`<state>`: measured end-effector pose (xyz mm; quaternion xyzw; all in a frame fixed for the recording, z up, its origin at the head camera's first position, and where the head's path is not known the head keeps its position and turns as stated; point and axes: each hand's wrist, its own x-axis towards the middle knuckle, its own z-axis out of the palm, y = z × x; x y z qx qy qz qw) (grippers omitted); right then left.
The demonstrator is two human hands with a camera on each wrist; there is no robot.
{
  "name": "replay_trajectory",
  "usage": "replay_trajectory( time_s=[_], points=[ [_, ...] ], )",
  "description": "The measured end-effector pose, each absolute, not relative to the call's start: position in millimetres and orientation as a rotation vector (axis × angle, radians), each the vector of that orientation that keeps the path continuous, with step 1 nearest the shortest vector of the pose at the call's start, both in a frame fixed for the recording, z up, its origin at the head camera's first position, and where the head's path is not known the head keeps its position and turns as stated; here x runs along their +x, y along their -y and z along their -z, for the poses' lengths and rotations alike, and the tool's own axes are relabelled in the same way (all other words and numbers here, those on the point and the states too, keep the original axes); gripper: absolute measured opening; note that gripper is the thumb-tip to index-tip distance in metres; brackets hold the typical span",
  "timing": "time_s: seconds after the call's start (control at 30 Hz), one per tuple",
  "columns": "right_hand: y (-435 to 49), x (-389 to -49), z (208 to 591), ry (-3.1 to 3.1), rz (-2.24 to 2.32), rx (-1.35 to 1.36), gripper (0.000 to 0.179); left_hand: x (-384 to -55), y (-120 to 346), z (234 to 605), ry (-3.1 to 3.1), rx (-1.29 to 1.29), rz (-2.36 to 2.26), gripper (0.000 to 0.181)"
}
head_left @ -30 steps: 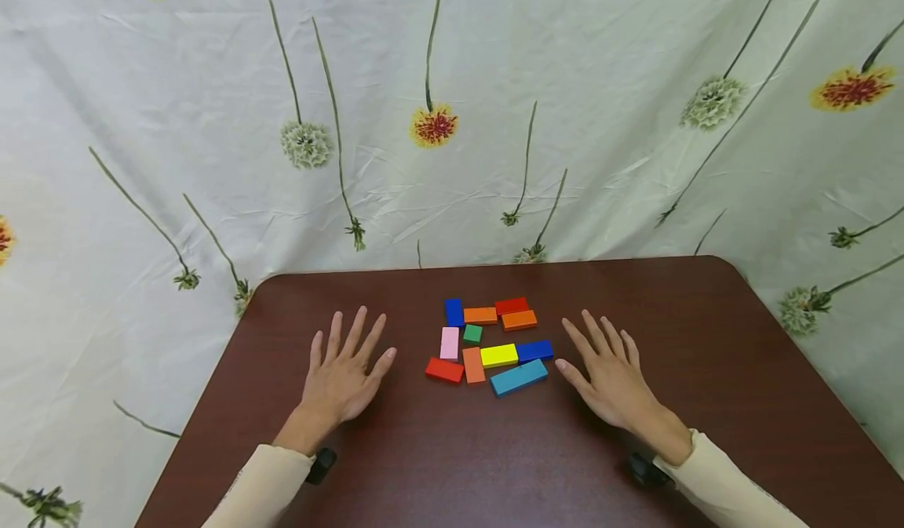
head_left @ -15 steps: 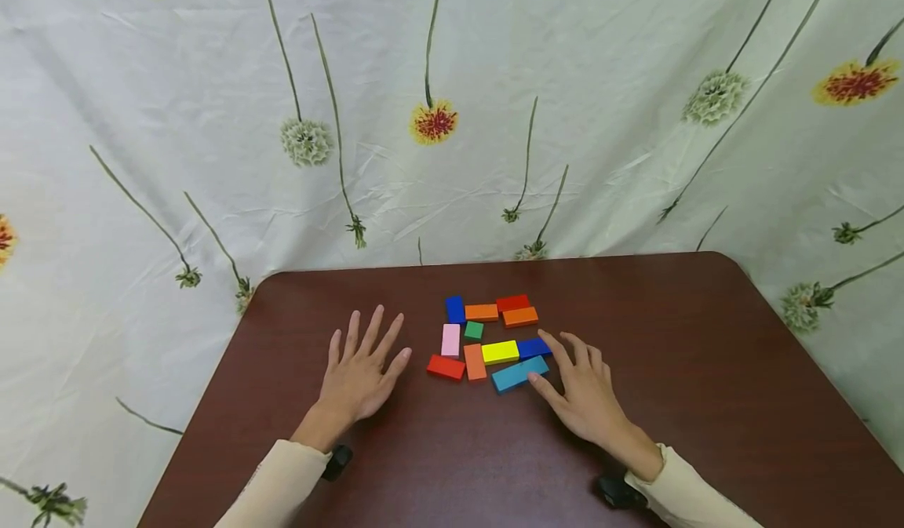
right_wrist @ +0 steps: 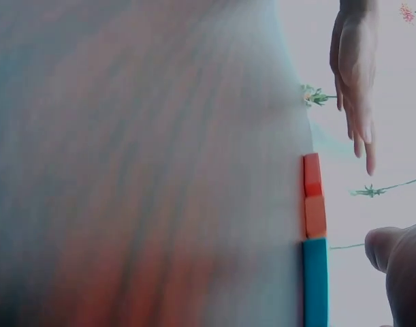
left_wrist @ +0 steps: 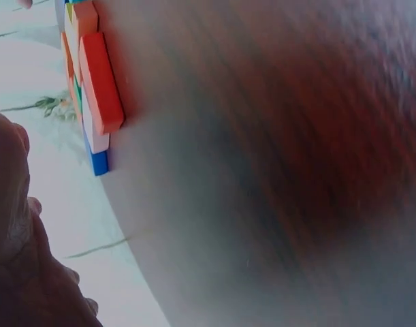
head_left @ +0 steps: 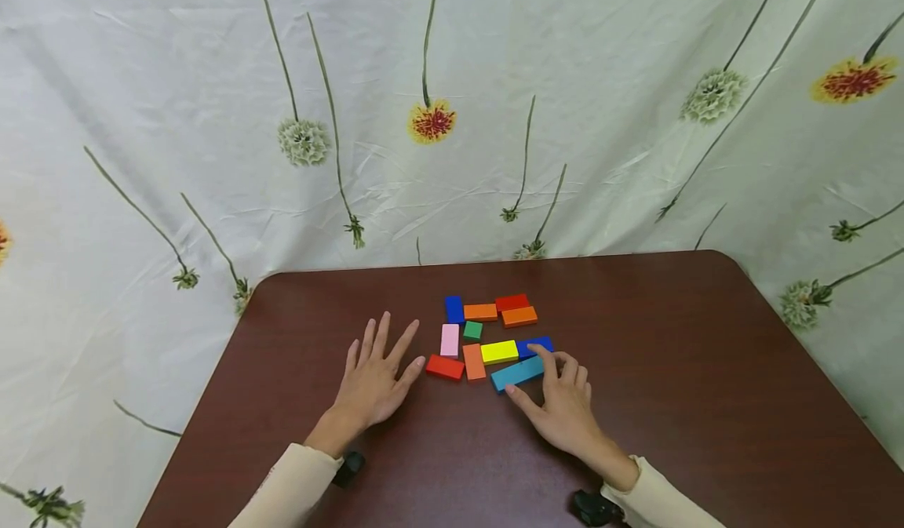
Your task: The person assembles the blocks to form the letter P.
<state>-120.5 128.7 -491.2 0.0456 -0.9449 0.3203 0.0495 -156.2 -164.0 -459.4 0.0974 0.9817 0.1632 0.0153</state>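
Flat coloured wooden blocks lie grouped mid-table. Above the light blue block (head_left: 514,373) is my right hand (head_left: 561,410), thumb near the block's front left end, index finger bent over the dark blue block (head_left: 541,343). In the right wrist view, the thumb (right_wrist: 391,255) stands apart from the light blue block (right_wrist: 315,283). My left hand (head_left: 370,387), fingers spread and holding nothing, hovers left of the red block (head_left: 445,368). That red block (left_wrist: 101,82) shows below the hand's level in the left wrist view. A yellow block (head_left: 499,352) and an orange-red block (head_left: 474,362) adjoin the light blue one.
Behind lie a pink block (head_left: 449,340), a green block (head_left: 472,330), another dark blue block (head_left: 454,308), orange blocks (head_left: 480,312) and a second red block (head_left: 512,303). The dark brown table (head_left: 339,285) ends at a white flowered cloth (head_left: 607,120).
My right hand has moved left from beside the blocks to over the light blue one, its fingers bending. The left hand has drifted right toward the group. The blocks keep their places.
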Motion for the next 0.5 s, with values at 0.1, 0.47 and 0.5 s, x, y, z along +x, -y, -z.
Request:
replay_trajectory(
  time_s=[0.1,0.47,0.5],
  points=[
    [-124,-121,494,2.899,-1.009,0.096,0.08,-155,160,462,-3.035,0.31,-0.547,0.068],
    [-116,-125,496,2.917,-0.958,0.077,0.08,-149,141,472,-3.041,0.311,-0.719,0.063],
    [-115,-125,496,2.92,-0.95,0.078,0.08,-148,139,472,-3.041,0.299,-0.737,0.062]
  ],
)
